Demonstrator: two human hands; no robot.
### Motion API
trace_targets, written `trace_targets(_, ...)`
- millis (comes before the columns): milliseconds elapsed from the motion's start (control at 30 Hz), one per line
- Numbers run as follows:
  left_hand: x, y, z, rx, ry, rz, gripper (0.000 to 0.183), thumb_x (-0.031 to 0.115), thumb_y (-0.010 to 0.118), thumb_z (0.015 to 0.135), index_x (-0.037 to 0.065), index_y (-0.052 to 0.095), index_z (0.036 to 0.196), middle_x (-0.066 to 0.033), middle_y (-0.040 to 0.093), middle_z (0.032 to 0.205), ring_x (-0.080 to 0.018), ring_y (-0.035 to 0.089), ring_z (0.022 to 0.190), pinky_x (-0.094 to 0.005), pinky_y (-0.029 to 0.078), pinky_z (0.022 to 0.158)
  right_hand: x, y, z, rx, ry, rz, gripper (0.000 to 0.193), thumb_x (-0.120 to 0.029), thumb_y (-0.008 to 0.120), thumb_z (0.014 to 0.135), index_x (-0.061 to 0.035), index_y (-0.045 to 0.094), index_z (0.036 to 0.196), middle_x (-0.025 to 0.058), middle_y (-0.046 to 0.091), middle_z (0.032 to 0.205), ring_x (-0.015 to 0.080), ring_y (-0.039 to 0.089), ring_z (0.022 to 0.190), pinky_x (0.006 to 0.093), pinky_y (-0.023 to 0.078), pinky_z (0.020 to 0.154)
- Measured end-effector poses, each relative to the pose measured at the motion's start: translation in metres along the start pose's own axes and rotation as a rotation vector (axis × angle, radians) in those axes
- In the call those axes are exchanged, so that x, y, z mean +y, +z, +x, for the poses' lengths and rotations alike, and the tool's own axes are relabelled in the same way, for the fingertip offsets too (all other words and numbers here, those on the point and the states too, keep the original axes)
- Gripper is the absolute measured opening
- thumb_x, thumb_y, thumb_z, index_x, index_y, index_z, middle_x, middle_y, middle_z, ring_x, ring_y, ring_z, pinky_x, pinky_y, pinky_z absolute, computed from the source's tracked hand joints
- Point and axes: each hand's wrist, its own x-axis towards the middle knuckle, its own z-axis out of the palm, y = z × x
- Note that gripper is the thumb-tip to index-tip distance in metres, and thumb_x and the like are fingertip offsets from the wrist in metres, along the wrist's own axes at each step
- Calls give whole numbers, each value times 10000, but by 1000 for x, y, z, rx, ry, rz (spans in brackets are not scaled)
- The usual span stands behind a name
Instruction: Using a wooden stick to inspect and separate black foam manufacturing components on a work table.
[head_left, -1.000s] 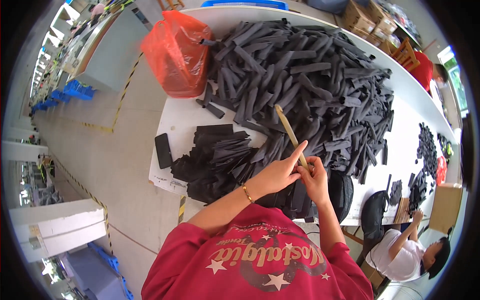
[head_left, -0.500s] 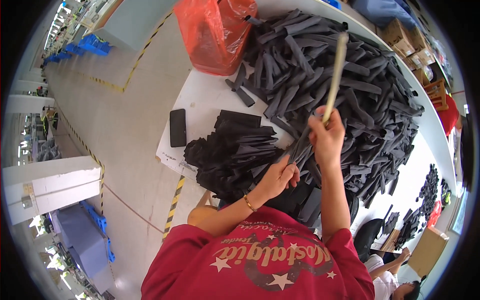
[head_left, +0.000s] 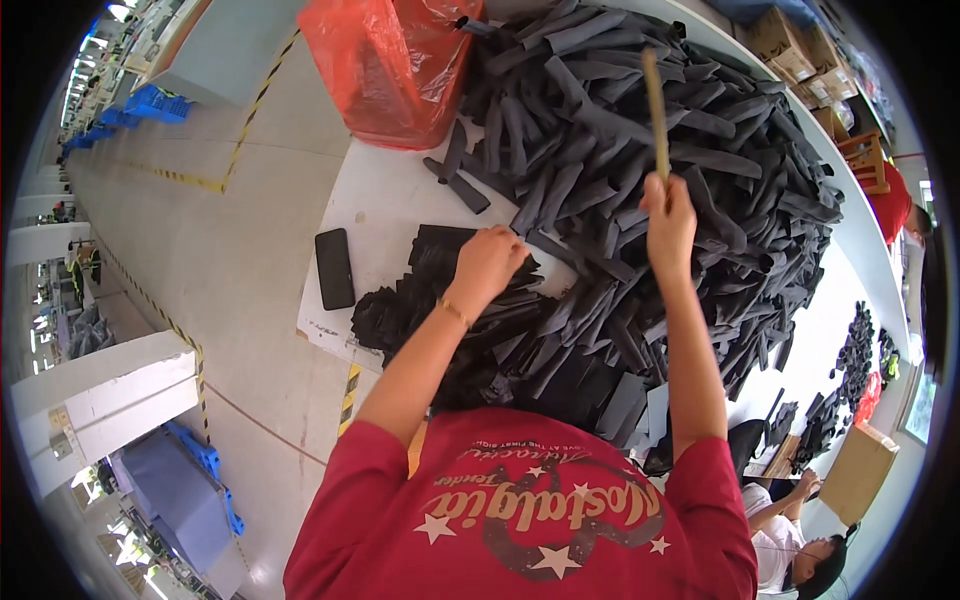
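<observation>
My right hand (head_left: 671,225) grips the lower end of a thin, flat, light wooden stick (head_left: 656,115), which points away from me over a big heap of dark grey fabric tubes (head_left: 720,190). At the near left of the heap lies a bunch of thinner black fabric pieces (head_left: 385,312), loosely stacked and crumpled. Over the far edge of that bunch is my left hand (head_left: 488,265), its fingers drawn together; whatever they pinch, if anything, is hidden. A few single tubes (head_left: 465,190) lie apart on the white table (head_left: 375,195).
A black phone (head_left: 335,270) lies near the table's left edge. The red plastic bag (head_left: 400,80) stands at the far left corner. Flat dark pieces (head_left: 622,405) lie close to my body. Another person (head_left: 790,535) sits at the lower right, beside a cardboard box (head_left: 858,475).
My left hand has moved away from the tubes near my right hand, up and left over the black bunch. My right hand has moved farther out, the stick now leaning slightly left.
</observation>
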Motion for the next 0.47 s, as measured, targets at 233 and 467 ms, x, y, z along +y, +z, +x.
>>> trace_targets(233,-53,50,34,-476,-35,280,183,235,720,734,71,718,816,-129,685,906,-324,629,926,-403,527,799,27,-37,-101,-339,181,-32,194,-169,577,949,23,611,955,32,538,633,82,487,607,261,402,559)
trace_targets(467,-49,53,24,-394,-25,324,190,194,748,691,129,708,865,-77,677,970,-295,618,964,-380,516,844,50,-76,-128,-467,190,-133,189,-153,574,944,12,636,1012,75,625,694,153,577,623,270,445,609)
